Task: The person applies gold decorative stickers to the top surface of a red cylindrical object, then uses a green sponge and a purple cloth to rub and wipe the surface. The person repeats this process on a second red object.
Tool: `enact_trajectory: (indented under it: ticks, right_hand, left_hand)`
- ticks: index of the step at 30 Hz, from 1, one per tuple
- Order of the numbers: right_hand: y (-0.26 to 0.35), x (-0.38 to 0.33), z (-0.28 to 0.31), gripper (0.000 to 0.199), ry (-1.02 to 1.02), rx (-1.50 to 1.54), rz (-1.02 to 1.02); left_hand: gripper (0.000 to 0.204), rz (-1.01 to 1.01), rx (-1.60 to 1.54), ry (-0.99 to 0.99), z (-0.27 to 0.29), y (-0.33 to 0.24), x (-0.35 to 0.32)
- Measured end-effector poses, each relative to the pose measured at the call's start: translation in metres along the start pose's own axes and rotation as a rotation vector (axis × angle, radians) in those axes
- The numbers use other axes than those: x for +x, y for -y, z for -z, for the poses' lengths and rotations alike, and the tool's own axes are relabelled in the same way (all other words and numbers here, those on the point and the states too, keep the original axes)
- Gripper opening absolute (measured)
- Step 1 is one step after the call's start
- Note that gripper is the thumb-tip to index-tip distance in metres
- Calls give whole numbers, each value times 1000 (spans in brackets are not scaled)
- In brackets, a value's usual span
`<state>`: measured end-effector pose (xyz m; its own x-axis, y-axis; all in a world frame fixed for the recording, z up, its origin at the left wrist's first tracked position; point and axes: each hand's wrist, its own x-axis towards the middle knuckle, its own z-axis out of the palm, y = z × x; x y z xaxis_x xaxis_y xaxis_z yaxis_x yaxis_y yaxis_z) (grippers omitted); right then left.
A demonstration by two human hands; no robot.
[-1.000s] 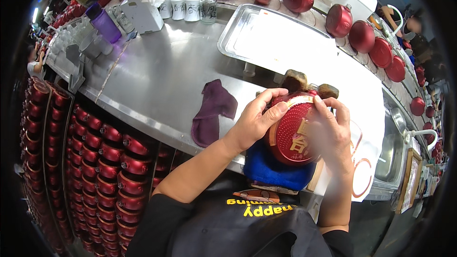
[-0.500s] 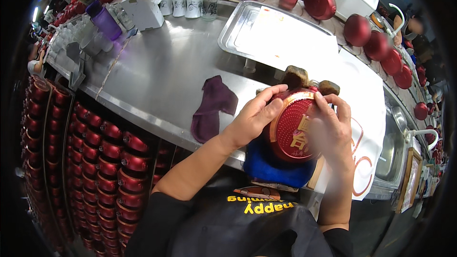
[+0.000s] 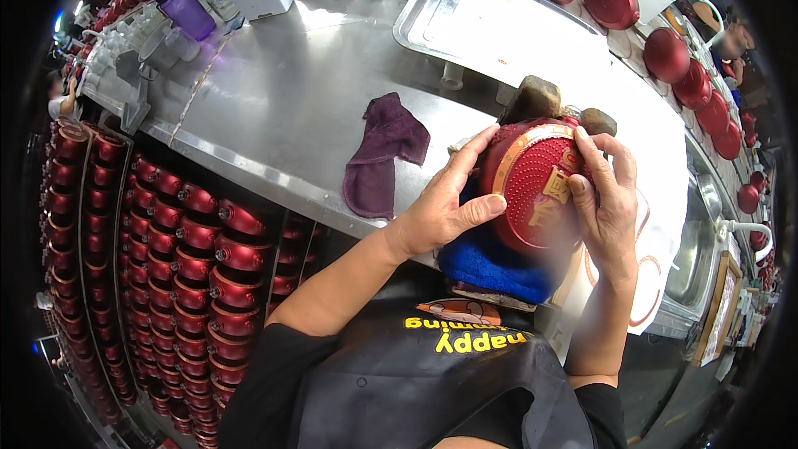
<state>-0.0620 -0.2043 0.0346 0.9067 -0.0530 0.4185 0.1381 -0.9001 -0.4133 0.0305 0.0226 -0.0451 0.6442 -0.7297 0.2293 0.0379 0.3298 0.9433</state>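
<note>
Metal worktop [image 3: 283,91], apparently stacked red bottles [image 3: 241,251]

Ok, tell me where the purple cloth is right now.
In the head view, the purple cloth lies on the steel counter, close to its front edge and just to the left of the person's left hand.

The metal surface [image 3: 274,108] is brightly lit; glare is reflected near its far edge, and the white sheet [image 3: 655,140] is washed out. Deep shadow is seen below the near edge. The red bottle [image 3: 525,187] is partly smudged by blur; straight lines are bent toward the black rim.
</note>
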Motion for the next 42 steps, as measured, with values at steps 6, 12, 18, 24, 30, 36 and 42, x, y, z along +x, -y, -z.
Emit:
enact_trajectory:
  ticks: [6,12,18,24,30,36,42]
  right_hand:
    - [-1,0,2,44,15,-7,5]
    - [-17,-12,9,50,23,228,-138]
    - [-26,-30,8,51,16,290,-180]
    - [-24,-40,10,51,-4,247,-106]
    - [-27,-49,7,49,-83,289,-149]
    - [-23,-54,4,34,-200,361,-210]
    - [-32,-50,-3,12,-295,441,-227]
  left_hand:
    - [90,-387,652,-229,-2,-5,-10]
    - [77,-427,1132,-84,-8,-42,-1]
    - [72,-485,1284,143,-2,-64,56]
    - [62,-492,1260,274,-3,-71,89]
    - [68,-498,1402,338,-9,-75,95]
    - [67,-500,1498,421,-25,-78,100]
    - [56,-518,1398,387,-29,-78,104]
